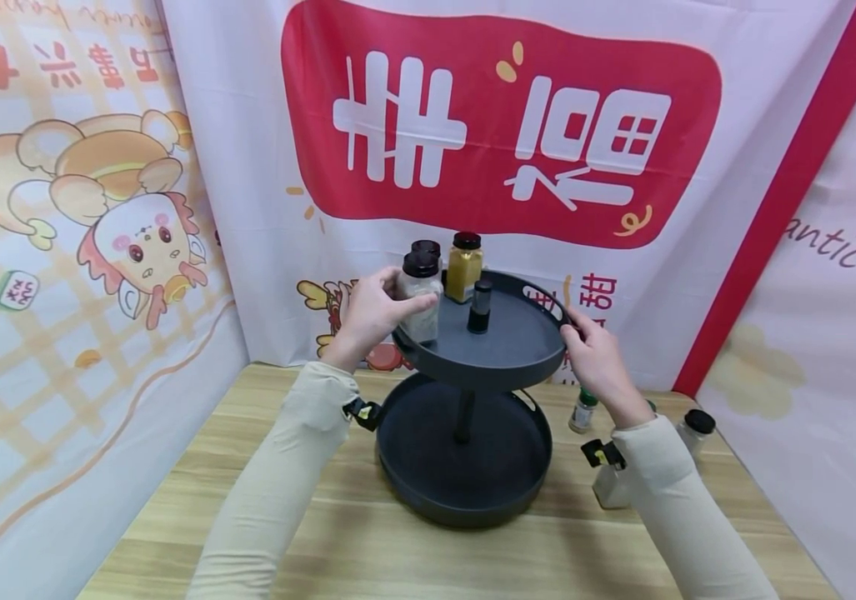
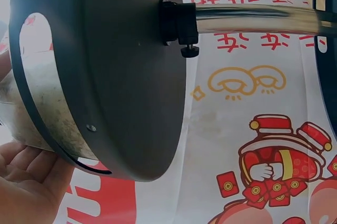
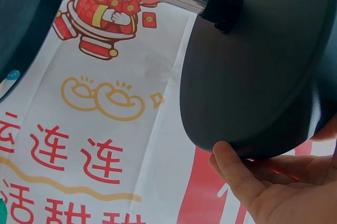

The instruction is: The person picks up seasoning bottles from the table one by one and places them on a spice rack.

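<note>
A dark grey two-tier round tray stands on the wooden table, its upper tier (image 1: pixel 518 333) above its lower tier (image 1: pixel 428 446). My left hand (image 1: pixel 367 312) grips a clear, black-lidded glass jar (image 1: pixel 422 325) with pale contents at the upper tier's left edge. Through the handle slot, the left wrist view shows this jar (image 2: pixel 50 98). Behind it are a partly hidden dark-lidded jar (image 1: pixel 426 247) and a jar of yellow powder (image 1: pixel 463 277), near the black post top (image 1: pixel 479 308). With thumb and fingers, my right hand (image 1: pixel 598 360) holds the upper tier's right rim.
On the table at right stand a small green-capped bottle (image 1: pixel 582 414) and a black-lidded jar (image 1: pixel 698 425). A further pale container (image 1: pixel 611 490) is partly hidden by my right sleeve. Printed cloths (image 1: pixel 247 208) hang behind and at both sides.
</note>
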Tool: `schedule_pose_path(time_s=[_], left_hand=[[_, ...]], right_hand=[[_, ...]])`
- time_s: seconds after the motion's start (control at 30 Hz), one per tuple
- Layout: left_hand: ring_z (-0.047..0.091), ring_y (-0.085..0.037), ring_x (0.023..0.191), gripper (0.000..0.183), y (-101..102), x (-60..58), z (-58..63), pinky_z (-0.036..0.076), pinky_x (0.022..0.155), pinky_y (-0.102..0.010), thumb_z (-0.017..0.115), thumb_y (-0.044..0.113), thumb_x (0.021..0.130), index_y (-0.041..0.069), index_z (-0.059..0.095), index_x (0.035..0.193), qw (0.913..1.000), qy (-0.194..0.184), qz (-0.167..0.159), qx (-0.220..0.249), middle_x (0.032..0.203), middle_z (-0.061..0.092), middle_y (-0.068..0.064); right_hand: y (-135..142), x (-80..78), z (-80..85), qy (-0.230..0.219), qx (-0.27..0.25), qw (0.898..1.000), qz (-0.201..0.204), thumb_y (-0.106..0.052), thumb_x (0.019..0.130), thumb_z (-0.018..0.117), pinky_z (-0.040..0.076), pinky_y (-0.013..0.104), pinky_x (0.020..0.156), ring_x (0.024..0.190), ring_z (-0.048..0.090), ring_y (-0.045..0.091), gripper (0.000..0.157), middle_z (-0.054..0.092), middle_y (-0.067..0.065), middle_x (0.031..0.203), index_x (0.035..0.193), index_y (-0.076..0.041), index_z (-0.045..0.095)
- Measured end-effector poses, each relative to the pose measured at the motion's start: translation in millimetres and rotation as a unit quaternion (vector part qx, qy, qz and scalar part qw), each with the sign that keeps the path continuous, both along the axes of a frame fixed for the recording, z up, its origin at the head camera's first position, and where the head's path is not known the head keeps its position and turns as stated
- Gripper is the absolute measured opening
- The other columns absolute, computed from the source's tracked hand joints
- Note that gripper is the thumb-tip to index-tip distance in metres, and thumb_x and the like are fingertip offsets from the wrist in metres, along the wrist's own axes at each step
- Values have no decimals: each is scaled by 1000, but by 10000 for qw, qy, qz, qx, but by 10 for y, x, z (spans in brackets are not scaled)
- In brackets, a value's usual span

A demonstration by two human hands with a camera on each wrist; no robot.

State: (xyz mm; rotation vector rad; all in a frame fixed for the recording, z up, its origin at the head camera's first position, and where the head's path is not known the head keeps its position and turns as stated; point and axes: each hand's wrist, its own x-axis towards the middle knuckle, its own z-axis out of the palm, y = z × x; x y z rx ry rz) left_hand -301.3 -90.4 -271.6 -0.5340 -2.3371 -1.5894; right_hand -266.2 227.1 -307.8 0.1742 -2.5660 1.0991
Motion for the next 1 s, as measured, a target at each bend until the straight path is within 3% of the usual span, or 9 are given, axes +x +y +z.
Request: schedule_pose_path(time_s=[0.23,0.33,0.57,0.77,0.87,1.0], left_hand=[[55,-21,92,56,-22,-12,-36,51,77,-36,78,46,73,15,59,116,9999,-72,-62,-74,104,61,-2],[56,-21,92,57,-25,-20,-42,52,76,-36,79,47,73,15,59,116,9999,-79,-78,-119,103,61,-1],[55,-21,88,55,-36,-30,-21,51,71,-35,79,49,72,16,60,111,9997,-17,-156,-201,97,61,-2],[54,-22,86,52,-77,-33,19,50,70,-35,77,47,74,13,59,108,9984,-112,-232,-509,94,60,-5],[55,-22,89,54,-88,-37,35,51,72,-35,77,44,75,13,58,115,9977,-195,-328,-557,98,61,-5],[56,-22,90,57,-100,-43,41,51,74,-35,78,41,76,11,58,119,9975,-224,-445,-503,101,62,-6]], right_hand=[[1,13,-1,-94,-66,9999,17,-32,102,33,40,36,57,56,44,22,52,48,16,83,147,-7,32],[0,21,6,-122,-72,9999,30,-33,102,33,40,36,57,56,44,22,52,48,16,83,147,-8,31],[-3,26,35,-76,-129,9999,58,-33,102,33,40,37,61,63,44,25,52,54,20,107,147,-7,32],[-5,13,28,-62,-137,9999,40,-32,102,33,39,36,62,65,44,25,52,54,19,110,147,-8,32],[-11,19,24,-74,-190,9998,32,-32,102,34,40,36,60,63,44,25,51,54,19,108,147,-8,32],[-19,29,22,-114,-253,9996,17,-34,101,33,42,35,54,58,46,23,52,52,17,90,148,-12,32]])
